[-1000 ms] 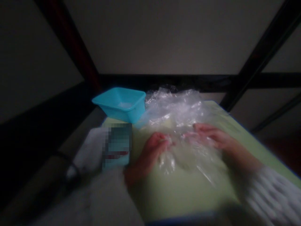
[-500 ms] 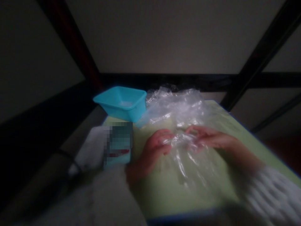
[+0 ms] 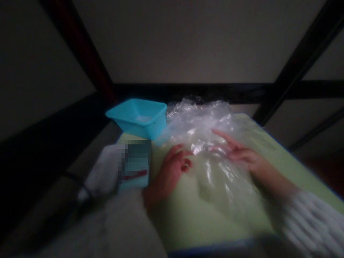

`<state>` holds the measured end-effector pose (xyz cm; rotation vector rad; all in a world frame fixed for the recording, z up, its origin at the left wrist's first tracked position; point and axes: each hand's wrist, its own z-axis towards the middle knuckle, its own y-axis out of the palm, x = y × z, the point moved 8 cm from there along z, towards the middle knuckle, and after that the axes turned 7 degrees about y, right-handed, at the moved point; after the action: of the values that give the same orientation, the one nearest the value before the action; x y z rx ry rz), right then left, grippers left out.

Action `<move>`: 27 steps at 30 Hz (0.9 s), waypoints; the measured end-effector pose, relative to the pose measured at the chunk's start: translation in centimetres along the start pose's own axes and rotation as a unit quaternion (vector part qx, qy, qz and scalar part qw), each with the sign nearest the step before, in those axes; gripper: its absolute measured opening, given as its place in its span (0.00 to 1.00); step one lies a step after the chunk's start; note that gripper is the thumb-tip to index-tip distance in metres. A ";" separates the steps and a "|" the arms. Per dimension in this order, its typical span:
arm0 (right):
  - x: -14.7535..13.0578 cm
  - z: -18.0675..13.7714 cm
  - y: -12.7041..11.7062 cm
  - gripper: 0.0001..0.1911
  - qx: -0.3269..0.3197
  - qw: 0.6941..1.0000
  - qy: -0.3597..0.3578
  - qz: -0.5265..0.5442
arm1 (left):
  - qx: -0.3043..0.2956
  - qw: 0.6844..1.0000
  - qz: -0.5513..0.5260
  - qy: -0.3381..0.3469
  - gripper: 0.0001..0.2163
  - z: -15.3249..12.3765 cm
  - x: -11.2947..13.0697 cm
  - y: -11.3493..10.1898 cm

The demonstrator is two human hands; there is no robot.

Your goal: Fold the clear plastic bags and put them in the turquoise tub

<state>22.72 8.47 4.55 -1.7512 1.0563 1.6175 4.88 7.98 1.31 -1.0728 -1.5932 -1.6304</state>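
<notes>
A clear plastic bag [image 3: 215, 172] lies crinkled on the green tabletop between my two hands. My right hand [image 3: 238, 152] has it pinched between thumb and lower fingers, while the index finger points out over the plastic beyond. At the bag's left side, my left hand [image 3: 174, 166] is loosely curved with its fingers apart. Its fingertips reach the near edge of the plastic, and I see nothing gripped in it. Behind the hands spreads a heap of clear plastic bags [image 3: 201, 120]. The view is dim and blurred.
A turquoise plastic basin [image 3: 156, 127] stands at the back left with something pale inside. Left of my left hand lies a pixelated teal box-like item [image 3: 135, 161], beside a whitish item [image 3: 103, 168]. The green table [image 3: 193, 222] has a blue edge; dark beams and a wall rise behind.
My left hand has drawn slightly left, off the bag it was fingering. My right hand's index finger has stretched forward, and the bag has spread a little to the right.
</notes>
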 end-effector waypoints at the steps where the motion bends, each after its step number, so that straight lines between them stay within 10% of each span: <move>1: -0.3 -0.2 -0.2 0.34 0.020 0.999 -0.014 0.022 | -0.005 1.000 0.004 0.000 0.21 0.2 -0.1 0.0; 11: -1.2 0.3 -1.2 0.43 0.022 0.983 -0.073 0.169 | -0.027 0.998 0.019 0.055 0.13 0.3 -0.3 -0.2; 19: -1.4 -0.5 -0.5 0.46 -0.001 0.972 -0.104 0.209 | -0.233 0.952 -0.024 -0.195 0.21 -2.3 -5.0 2.7; 27: -2.1 -0.5 0.2 0.47 -0.025 0.958 -0.131 0.252 | -0.219 0.939 -0.135 -0.226 0.22 -2.8 -4.1 3.1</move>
<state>22.93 8.33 6.71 -1.3051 1.4138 2.1259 9.20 4.53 -0.59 -1.6122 -1.7645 -2.1018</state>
